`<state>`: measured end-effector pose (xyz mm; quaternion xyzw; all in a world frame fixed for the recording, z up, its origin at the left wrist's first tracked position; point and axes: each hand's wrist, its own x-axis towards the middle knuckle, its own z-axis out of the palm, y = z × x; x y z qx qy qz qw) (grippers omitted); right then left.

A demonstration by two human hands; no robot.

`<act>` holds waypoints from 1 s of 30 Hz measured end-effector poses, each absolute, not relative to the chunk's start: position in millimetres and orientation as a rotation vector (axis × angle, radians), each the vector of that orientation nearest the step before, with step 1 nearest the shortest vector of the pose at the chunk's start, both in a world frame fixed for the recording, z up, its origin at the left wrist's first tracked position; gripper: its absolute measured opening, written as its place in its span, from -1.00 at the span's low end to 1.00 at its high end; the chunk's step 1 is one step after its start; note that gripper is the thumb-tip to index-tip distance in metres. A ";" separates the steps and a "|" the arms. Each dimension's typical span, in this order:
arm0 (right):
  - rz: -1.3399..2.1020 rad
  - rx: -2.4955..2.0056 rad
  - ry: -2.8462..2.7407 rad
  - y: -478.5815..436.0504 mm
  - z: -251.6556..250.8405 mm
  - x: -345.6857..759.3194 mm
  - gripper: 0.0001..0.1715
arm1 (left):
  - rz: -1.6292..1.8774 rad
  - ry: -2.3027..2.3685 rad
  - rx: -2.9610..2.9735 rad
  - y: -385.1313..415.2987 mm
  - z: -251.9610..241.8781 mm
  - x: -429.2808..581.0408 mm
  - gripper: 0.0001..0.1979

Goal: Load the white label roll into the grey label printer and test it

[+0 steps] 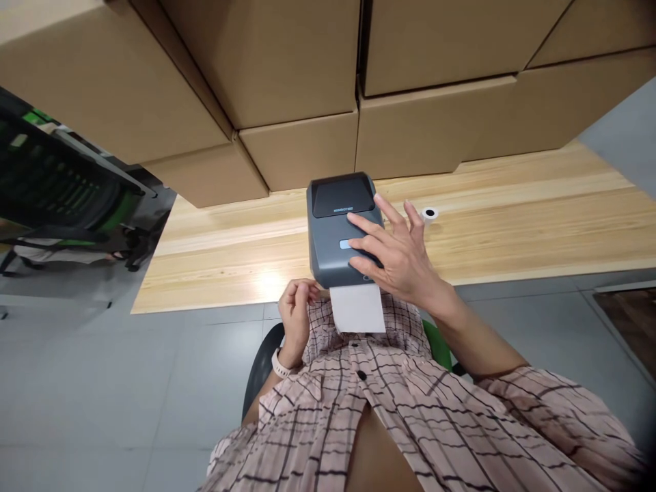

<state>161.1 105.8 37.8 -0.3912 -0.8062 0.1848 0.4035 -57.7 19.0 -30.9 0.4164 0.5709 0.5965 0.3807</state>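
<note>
Locating the printer: I found the grey label printer (pixel 342 199) at the near edge of the wooden surface (pixel 512 225), straight ahead of the chest.
Long axis: it ran from the near edge away toward the cardboard boxes (pixel 287 68), with the front slot facing me.
Paper: a white strip (pixel 357 309) stuck out of the front and hung past the surface edge over the checked shirt.
Right hand (pixel 402 263): it lay on the printer's top right side, its grip spread and flat, one fingertip beside the small blue button (pixel 345 244).
Left hand (pixel 296 311): it was curled at the printer's front left corner, just beside the strip, its grip pressed together; I could not tell whether it pinched anything.
Key relation: the printer lay to the left of and under the right hand, which was the nearer one and the only one I saw touching it.
Wrist: a pale watch (pixel 279 363) sat on the left one.
Nearby: a small white ring (pixel 429 214) stood on the surface, just right of the right fingertips.
Further out: boxes were stacked behind the printer, and grey floor lay below.
</note>
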 end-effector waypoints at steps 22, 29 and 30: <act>0.705 -1.087 -1.559 72.4 -41.1 163.3 -0.13 | 1.560 1.362 1.534 36.0 -34.9 -39.0 -0.37; 0.572 -0.993 -1.610 104.7 15.9 166.7 -0.06 | 1.713 1.291 1.574 80.9 1.5 -51.4 -0.33; 0.555 -0.975 -1.621 114.9 26.6 166.2 -0.03 | 1.746 1.265 1.563 93.2 6.4 -54.5 -0.35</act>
